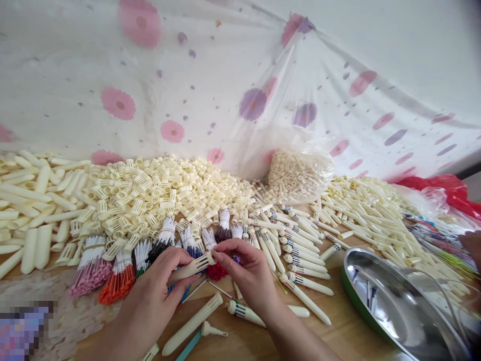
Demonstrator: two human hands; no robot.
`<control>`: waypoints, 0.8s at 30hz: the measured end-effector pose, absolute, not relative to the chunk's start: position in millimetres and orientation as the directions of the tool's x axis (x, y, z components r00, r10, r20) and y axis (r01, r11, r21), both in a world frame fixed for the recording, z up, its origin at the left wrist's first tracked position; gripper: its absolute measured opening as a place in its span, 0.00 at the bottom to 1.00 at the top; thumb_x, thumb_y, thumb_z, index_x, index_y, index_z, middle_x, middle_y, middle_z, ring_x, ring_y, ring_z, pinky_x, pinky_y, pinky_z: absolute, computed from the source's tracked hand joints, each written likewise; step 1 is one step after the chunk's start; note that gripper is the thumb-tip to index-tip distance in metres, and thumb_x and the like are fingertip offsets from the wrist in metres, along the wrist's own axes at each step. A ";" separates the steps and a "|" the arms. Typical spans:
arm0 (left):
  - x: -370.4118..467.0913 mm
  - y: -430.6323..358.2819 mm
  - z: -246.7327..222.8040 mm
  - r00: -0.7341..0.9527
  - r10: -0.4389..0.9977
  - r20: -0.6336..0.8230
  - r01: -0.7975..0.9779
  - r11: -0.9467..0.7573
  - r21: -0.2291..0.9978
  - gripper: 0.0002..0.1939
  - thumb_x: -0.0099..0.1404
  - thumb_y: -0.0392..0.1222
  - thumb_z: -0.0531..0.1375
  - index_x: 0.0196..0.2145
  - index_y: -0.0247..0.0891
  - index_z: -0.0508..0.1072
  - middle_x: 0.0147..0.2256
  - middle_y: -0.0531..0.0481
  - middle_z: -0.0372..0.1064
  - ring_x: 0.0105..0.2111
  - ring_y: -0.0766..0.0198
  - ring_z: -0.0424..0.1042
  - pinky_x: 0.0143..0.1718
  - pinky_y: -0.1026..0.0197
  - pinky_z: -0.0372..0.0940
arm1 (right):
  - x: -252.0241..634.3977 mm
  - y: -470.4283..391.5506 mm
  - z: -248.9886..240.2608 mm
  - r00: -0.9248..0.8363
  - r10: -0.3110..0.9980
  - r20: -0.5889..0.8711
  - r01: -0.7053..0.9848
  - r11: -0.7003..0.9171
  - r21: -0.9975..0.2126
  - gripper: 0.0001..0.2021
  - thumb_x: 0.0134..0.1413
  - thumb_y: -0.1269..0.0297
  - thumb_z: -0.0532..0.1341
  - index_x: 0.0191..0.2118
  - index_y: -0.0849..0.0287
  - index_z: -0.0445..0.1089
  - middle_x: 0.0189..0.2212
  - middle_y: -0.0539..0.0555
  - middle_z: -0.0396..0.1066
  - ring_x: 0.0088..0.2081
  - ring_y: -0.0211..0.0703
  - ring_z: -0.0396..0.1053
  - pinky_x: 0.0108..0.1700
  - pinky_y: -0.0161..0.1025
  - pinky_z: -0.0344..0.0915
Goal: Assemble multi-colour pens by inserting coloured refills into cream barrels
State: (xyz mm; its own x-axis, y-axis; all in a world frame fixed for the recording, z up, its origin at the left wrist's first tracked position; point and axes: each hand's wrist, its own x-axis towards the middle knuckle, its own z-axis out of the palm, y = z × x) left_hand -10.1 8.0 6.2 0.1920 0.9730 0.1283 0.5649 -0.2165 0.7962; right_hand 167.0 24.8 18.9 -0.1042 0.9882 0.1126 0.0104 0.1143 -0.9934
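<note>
Cream plastic pen barrel [187,270] is held above the counter [233,346], left hand [160,281] pinching its body, right hand [246,273] with fingers pinching the slotted end [202,262]. Risk: uneven pressure could skew that end; a loosened pinch could drop the barrel onto the multicolour pen [243,312] nearby.

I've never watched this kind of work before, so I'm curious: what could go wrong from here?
The cream pen body, pinched by the left hand and right hand, could slip loose. The pink refills and orange refills lie side by side, so a stray sweep might mix them. The multicolour pens lie loose near the metal bowl; a bump could perhaps scatter them.
</note>
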 end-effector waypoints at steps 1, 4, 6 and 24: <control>-9.9 7.8 5.9 0.196 0.973 0.121 0.563 -0.213 0.798 0.03 0.61 0.39 0.55 0.34 0.45 0.66 0.34 0.54 0.67 0.32 0.64 0.70 0.22 0.71 0.64 | 167.1 24.9 18.9 -0.101 0.988 0.116 0.016 0.118 -0.993 0.06 0.47 0.62 0.63 0.30 0.59 0.72 0.25 0.51 0.69 0.26 0.35 0.62 0.28 0.33 0.59; -9.7 7.2 5.7 0.207 0.973 0.106 0.558 -0.206 0.804 0.03 0.61 0.38 0.55 0.34 0.45 0.66 0.34 0.54 0.67 0.32 0.64 0.70 0.22 0.70 0.64 | 168.3 25.3 20.4 -0.078 0.985 0.152 0.053 0.157 -0.986 0.06 0.46 0.62 0.64 0.27 0.60 0.73 0.24 0.51 0.69 0.27 0.37 0.64 0.30 0.35 0.60; -10.1 6.6 6.0 0.210 0.973 0.098 0.557 -0.201 0.806 0.03 0.61 0.39 0.55 0.34 0.45 0.66 0.34 0.54 0.68 0.31 0.63 0.70 0.21 0.70 0.64 | 168.9 25.3 21.8 -0.053 0.984 0.168 0.085 0.172 -0.981 0.06 0.45 0.62 0.65 0.26 0.60 0.73 0.23 0.51 0.68 0.26 0.36 0.63 0.28 0.34 0.60; -13.9 5.0 8.2 0.189 0.971 0.145 0.570 -0.229 0.789 0.03 0.61 0.39 0.55 0.34 0.46 0.66 0.36 0.53 0.68 0.34 0.63 0.70 0.22 0.72 0.64 | 174.5 28.8 28.3 -0.283 0.938 -0.200 -0.175 -0.256 -0.951 0.13 0.38 0.56 0.69 0.27 0.62 0.75 0.20 0.49 0.70 0.21 0.29 0.59 0.24 0.29 0.53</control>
State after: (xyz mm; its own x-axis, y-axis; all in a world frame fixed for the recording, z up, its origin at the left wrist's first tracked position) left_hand -13.9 5.0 8.2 0.1893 0.9711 0.1455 0.5701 -0.2293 0.7889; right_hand 174.5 28.8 28.3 -0.2832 0.9379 -0.2004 -0.1746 -0.2558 -0.9508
